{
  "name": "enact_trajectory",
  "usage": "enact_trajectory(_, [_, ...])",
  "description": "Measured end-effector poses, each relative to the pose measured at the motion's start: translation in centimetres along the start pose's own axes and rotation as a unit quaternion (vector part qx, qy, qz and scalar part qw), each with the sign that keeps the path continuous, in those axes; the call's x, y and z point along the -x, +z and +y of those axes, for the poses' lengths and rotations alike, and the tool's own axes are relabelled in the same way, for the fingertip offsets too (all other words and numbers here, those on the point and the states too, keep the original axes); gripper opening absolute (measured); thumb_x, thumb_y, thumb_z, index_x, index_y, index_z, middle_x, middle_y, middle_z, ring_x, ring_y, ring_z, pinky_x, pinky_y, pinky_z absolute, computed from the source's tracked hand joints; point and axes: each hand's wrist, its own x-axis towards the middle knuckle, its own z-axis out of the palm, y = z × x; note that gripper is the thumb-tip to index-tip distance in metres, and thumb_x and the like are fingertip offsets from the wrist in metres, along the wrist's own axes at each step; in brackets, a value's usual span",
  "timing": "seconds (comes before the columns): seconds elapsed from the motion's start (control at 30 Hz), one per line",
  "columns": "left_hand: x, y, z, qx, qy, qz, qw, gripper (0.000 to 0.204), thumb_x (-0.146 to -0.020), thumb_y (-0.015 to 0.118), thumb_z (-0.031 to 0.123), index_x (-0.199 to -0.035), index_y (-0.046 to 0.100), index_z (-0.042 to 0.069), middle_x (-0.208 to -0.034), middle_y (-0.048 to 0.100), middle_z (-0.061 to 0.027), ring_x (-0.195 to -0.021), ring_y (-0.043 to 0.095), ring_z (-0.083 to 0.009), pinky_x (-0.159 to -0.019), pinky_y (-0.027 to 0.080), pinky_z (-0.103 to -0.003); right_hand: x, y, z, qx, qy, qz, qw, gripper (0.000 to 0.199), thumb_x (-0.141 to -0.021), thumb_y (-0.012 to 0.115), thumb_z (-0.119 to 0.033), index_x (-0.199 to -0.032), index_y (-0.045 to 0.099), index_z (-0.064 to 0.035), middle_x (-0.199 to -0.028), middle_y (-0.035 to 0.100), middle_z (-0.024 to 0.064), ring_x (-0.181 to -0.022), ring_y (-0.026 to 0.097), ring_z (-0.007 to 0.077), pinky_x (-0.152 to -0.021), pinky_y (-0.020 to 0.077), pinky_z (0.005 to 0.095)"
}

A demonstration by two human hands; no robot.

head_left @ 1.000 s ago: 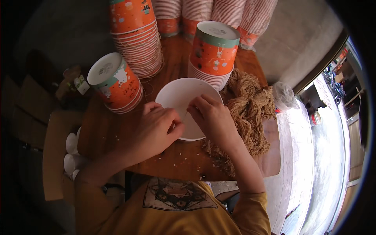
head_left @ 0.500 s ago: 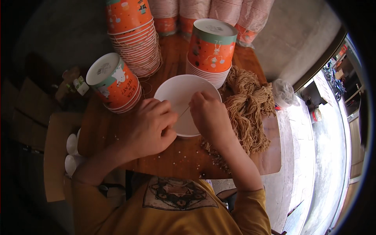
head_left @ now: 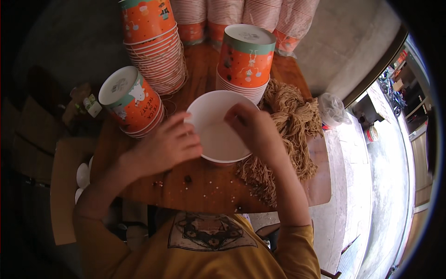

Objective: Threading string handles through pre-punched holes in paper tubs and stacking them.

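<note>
An open white paper tub (head_left: 214, 136) stands on the table in front of me, its mouth tilted toward me. At its left rim is my left hand (head_left: 168, 145), fingers spread and slightly blurred, with nothing visible in them. Over the tub's right side reaches my right hand (head_left: 258, 131). Its fingers are curled together near the inner wall, and whatever they pinch is hidden. Beside my right wrist lies a thick bundle of brown twine (head_left: 297, 122); its cut ends hang toward the table's near edge.
Upside-down orange tubs stand stacked at the left (head_left: 134, 103), far left (head_left: 155, 56) and behind the open tub (head_left: 246, 60). Several wrapped stacks (head_left: 225, 16) line the back. Small pale bits (head_left: 217, 188) dot the wooden table (head_left: 186, 197). A cardboard box (head_left: 65, 186) sits at left.
Earlier a thin strand stretched between my two hands; now none shows there. My left hand has opened its fingers. My right hand stays over the tub.
</note>
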Motion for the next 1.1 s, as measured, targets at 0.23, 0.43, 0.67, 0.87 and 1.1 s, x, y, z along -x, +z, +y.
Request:
enact_trajectory(0.23, [2.2, 1.6, -6.4, -0.093, -0.004, 0.038, 0.995, 0.012, -0.076, 0.061, 0.012, -0.088, 0.060, 0.010, -0.107, 0.058, -0.0020, -0.113, 0.053, -0.0221, -0.099, 0.045, -0.039, 0.2, -5.1, 3.1, -0.593, 0.135, 0.060, 0.792, 0.017, -0.101, 0.050, -0.017, -0.110, 0.057, -0.0041, -0.065, 0.036, -0.0072, -0.050, 0.027, 0.0010, -0.042, 0.0234, 0.0168])
enact_trajectory(0.43, [-2.2, 0.5, -1.3, 0.327, -0.273, 0.207, 0.881, 0.031, -0.087, 0.051, -0.009, -0.115, 0.056, 0.003, -0.116, 0.059, -0.0125, -0.107, 0.062, -0.0284, -0.091, 0.051, -0.036, 1.9, -3.1, -0.3, -0.746, 0.167, 0.101, 0.637, 0.014, -0.101, 0.051, -0.016, -0.108, 0.057, -0.0054, -0.065, 0.036, -0.0065, -0.049, 0.027, 0.0032, -0.041, 0.0225, 0.0188])
enact_trajectory(0.67, [-7.4, 0.5, 6.8, 0.790, -0.303, 0.156, 0.510, 0.029, -0.098, 0.056, 0.006, -0.119, 0.038, 0.003, -0.099, 0.061, -0.0065, -0.077, 0.059, -0.0099, -0.064, 0.049, -0.024, 2.7, -1.8, -5.0, -0.728, 0.122, 0.090, 0.668, 0.020, -0.101, 0.053, -0.023, -0.112, 0.058, -0.0065, -0.069, 0.038, -0.0062, -0.054, 0.030, 0.0032, -0.046, 0.0245, 0.0192])
enact_trajectory(0.87, [-6.0, 0.0, 7.2, 0.713, -0.366, 0.040, 0.597, 0.009, -0.099, 0.054, 0.009, -0.104, 0.052, 0.002, -0.083, 0.064, -0.0046, -0.066, 0.058, -0.0078, -0.055, 0.047, -0.022, 3.7, -2.3, -0.1, -0.735, 0.114, 0.123, 0.657, 0.019, -0.102, 0.050, -0.020, -0.114, 0.057, -0.0064, -0.069, 0.042, -0.0048, -0.057, 0.035, 0.0038, -0.051, 0.0302, 0.0180])
enact_trajectory(1.1, [-6.6, 0.0, 7.2, 0.559, -0.367, -0.001, 0.744, 0.009, -0.098, 0.056, 0.008, -0.104, 0.053, 0.002, -0.080, 0.064, -0.0043, -0.068, 0.061, -0.0084, -0.057, 0.050, -0.022, 5.7, -0.3, 4.1, -0.416, 0.131, 0.116, 0.892, 0.020, -0.101, 0.051, -0.016, -0.114, 0.060, -0.0032, -0.082, 0.063, -0.0001, -0.073, 0.055, 0.0052, -0.068, 0.0458, 0.0214])
